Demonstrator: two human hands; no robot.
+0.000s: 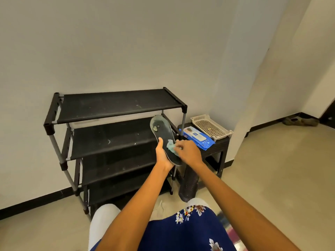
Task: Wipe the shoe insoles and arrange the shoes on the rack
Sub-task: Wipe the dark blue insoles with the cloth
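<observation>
Dark insole (164,136) held up in front of the rack (116,105), toe end up, heel end down. Left hand (163,153) under the heel part, palm up, thumb (160,142) lying along the near edge, other fingers hidden behind. Right hand (188,153) on top, fingers curled and pinching a pale green wipe (171,146), pressed onto the insole. Rack black, four cloth shelves, against the wall. Just right of it a dark stool (215,151) with a blue wipes pack (196,139) and a cream basket (211,126) on top. White label on the pack, words too blurry to read. Far off by the wall, a brownish pair of shoes (300,121).
</observation>
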